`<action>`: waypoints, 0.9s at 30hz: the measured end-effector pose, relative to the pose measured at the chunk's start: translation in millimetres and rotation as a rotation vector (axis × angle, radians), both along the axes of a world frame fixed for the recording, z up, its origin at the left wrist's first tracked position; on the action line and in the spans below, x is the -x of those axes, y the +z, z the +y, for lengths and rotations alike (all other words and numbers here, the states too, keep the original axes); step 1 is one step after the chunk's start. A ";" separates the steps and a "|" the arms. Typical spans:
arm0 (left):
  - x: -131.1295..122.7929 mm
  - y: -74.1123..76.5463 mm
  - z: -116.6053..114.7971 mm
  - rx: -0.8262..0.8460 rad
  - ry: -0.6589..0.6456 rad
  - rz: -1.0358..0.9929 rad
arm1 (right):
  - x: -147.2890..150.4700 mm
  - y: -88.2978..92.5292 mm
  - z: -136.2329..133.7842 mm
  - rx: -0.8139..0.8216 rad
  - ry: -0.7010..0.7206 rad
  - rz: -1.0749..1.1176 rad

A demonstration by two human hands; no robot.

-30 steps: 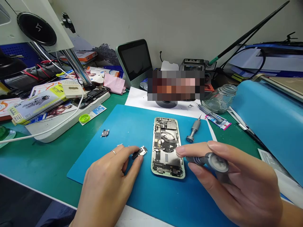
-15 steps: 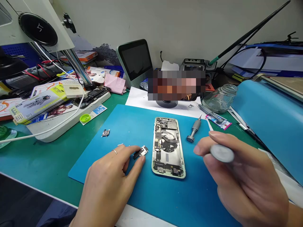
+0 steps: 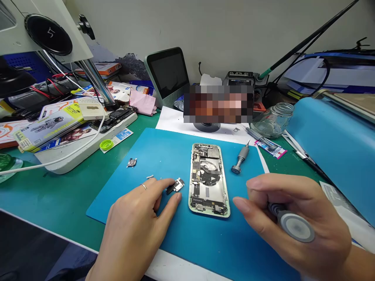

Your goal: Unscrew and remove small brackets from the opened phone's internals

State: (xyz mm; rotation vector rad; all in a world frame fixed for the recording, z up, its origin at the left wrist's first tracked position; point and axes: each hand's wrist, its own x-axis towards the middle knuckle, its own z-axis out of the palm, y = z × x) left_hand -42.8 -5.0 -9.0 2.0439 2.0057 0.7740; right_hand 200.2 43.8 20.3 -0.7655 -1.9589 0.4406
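Observation:
My left hand (image 3: 143, 212) has its index finger and thumb at the edges of a small black-and-silver phone part (image 3: 175, 185) on the blue mat (image 3: 172, 154). Right of it lies an opened phone (image 3: 208, 179), its light green frame and inner boards exposed. In the curled fingers of my right hand (image 3: 301, 218) is a screwdriver (image 3: 295, 226), its round grey cap facing me and its tip hidden. Another grey screwdriver (image 3: 241, 159) lies right of the phone. A small silver part (image 3: 131, 162) and a thin strip (image 3: 150, 176) lie to the left.
A microscope (image 3: 48, 35) and a white base (image 3: 64, 160) with boxes and phone parts crowd the left. At the back are a tablet-like screen (image 3: 168, 74) and a blurred-out display (image 3: 218, 103). A glass jar (image 3: 272, 121) and a blue case (image 3: 334, 152) stand right.
My right hand has tipped the screwdriver, its cap swinging down and to the right, with thumb and index finger now further apart. My left hand has hardly moved at the phone part.

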 end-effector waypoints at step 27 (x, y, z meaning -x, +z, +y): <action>17.5 -84.4 -159.8 0.084 -0.028 0.031 | -1.1 -5.2 39.3 -0.172 0.017 -0.458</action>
